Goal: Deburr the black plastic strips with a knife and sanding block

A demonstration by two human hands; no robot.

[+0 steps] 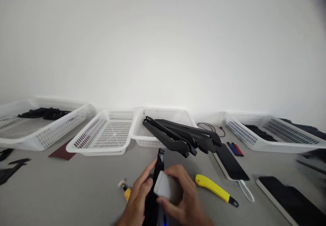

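Observation:
My left hand [137,197] is closed around a long black plastic part [159,163], which stands nearly upright in the view with its narrow end pointing away from me. In my right hand [188,195], the fingers are wrapped round a pale grey block with rounded corners [164,185]. The block lies against or just above the right side of the black part; I cannot tell whether they touch. The lower end of the part runs out of the frame. Left of my left hand lies a small yellow-handled tool [126,193], partly covered by it. A yellow utility knife [212,187] rests right of my right hand.
Several long black parts [178,136] lie across the front rim of a white basket [163,142]. Another white basket [99,149] stands left over a dark red sheet [62,151]. Baskets with black pieces stand at far left and right. Dark-topped slabs [230,161] lie right.

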